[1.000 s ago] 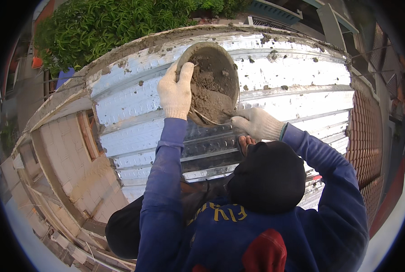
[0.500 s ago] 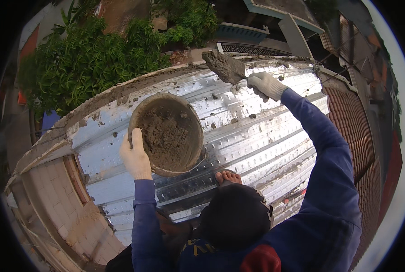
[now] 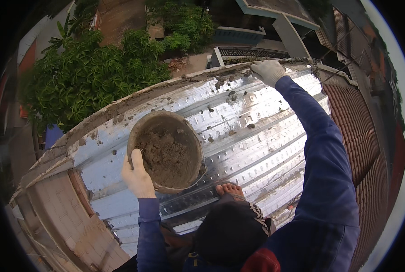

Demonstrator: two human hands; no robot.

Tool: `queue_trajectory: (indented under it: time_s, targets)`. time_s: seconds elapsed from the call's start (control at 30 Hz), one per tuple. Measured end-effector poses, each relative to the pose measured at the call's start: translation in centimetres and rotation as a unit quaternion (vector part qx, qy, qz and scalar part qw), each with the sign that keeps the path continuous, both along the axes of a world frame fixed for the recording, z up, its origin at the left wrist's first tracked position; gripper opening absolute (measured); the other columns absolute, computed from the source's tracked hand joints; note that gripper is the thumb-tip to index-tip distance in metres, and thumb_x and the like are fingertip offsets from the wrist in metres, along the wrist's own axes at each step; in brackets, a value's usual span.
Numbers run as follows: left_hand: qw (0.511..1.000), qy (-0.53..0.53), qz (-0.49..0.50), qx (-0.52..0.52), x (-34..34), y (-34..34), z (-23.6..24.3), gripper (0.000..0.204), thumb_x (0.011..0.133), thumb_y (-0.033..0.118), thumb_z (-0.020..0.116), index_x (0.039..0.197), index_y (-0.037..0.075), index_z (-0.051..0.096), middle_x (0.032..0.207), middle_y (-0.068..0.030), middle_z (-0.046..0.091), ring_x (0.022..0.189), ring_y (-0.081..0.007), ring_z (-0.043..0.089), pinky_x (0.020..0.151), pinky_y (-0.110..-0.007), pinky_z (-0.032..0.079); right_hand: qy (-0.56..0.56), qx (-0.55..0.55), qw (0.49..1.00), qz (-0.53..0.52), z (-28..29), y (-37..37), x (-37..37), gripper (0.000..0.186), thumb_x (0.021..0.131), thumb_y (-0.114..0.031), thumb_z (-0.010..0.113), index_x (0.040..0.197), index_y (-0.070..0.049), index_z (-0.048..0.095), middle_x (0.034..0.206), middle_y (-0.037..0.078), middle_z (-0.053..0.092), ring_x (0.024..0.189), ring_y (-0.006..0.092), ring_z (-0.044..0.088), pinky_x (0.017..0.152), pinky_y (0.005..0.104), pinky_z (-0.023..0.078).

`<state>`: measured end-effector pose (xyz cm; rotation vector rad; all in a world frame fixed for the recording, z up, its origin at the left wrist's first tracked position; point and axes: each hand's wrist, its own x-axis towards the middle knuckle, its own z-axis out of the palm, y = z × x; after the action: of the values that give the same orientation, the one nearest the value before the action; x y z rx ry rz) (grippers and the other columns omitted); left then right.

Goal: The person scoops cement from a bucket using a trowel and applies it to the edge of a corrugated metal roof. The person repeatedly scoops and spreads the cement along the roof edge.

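My left hand (image 3: pixel 138 177), in a pale work glove, grips the near-left rim of a bucket (image 3: pixel 194 136) tilted toward me. Wet grey mortar (image 3: pixel 166 156) lies inside it. My right hand (image 3: pixel 268 72), gloved too, is closed at the far edge of the roof, by the mortar-covered ledge (image 3: pixel 184 75). The trowel it holds shows plainly only in the earlier frame; now its blade can hardly be told from the mortar. Under the bucket spreads a shiny corrugated metal sheet (image 3: pixel 239 145), spattered with mortar lumps.
My bare foot (image 3: pixel 232 190) rests on the metal sheet. Red-brown roof tiles (image 3: pixel 354 122) lie to the right, a block wall (image 3: pixel 78 206) at lower left. Beyond the ledge the ground drops away, with a leafy tree (image 3: pixel 93 72) and a dark railing (image 3: pixel 252 52).
My right hand has moved a little away from me to the ledge, and the mortar-loaded trowel no longer shows clearly. In the picture, the bucket and my left hand sit slightly lower.
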<state>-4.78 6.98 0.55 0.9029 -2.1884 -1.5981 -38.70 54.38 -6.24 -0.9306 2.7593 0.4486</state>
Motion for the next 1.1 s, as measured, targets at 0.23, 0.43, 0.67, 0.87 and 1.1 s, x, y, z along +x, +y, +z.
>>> queue_trajectory:
  time_s: [0.23,0.43,0.67,0.87,1.1]
  targets:
    - [1.0,0.018,0.0,0.021,-0.5,0.6,0.1,0.043,0.118,0.029,0.064,0.139,-0.007,0.076,0.125,-0.0106,0.082,0.111,-0.018,0.072,0.104,-0.035,0.056,0.019,0.096,0.992,-0.08,1.5,5.5,0.4,0.028,0.112,-0.035,0.071,0.132,-0.015,0.074,0.113,0.011,0.081,0.104,0.0358,0.082,0.084,0.0528,0.064]
    - [1.0,0.008,-0.007,0.003,-0.8,0.6,0.2,0.044,0.118,0.029,0.065,0.139,-0.008,0.076,0.124,-0.0116,0.082,0.11,-0.0181,0.073,0.104,-0.035,0.056,0.087,-0.052,0.976,-0.191,5.4,0.7,5.7,0.024,0.111,-0.026,0.07,0.126,-0.01,0.077,0.113,0.017,0.083,0.105,0.039,0.083,0.086,0.051,0.067]
    - [0.998,-0.003,-0.048,-0.029,-1.4,0.8,1.0,0.045,0.119,0.031,0.064,0.136,-0.009,0.076,0.123,-0.0116,0.082,0.109,-0.0184,0.072,0.102,-0.036,0.057,0.05,-0.079,0.982,-0.166,-0.8,-2.4,8.6,0.024,0.104,-0.016,0.07,0.127,-0.01,0.076,0.104,0.015,0.08,0.102,0.0384,0.082,0.084,0.0515,0.065]
    - [1.0,0.017,-0.018,0.009,-1.0,-0.1,-0.3,0.045,0.119,0.032,0.065,0.134,-0.008,0.077,0.122,-0.0109,0.082,0.108,-0.0185,0.072,0.1,-0.036,0.056,0.057,-0.095,0.964,-0.243,-1.0,5.8,9.3,0.028,0.111,-0.025,0.066,0.131,-0.007,0.074,0.11,0.027,0.079,0.092,0.043,0.083,0.074,0.0579,0.065]
    - [1.0,-0.001,-0.013,-0.022,-1.2,-1.6,0.8,0.046,0.118,0.035,0.067,0.132,-0.007,0.079,0.121,-0.0104,0.083,0.107,-0.0182,0.072,0.1,-0.035,0.056,-0.175,-0.452,0.652,-0.584,0.3,2.3,12.3,0.038,0.111,-0.037,0.06,0.133,-0.006,0.07,0.103,0.016,0.08,0.084,0.032,0.079,0.07,0.047,0.063]
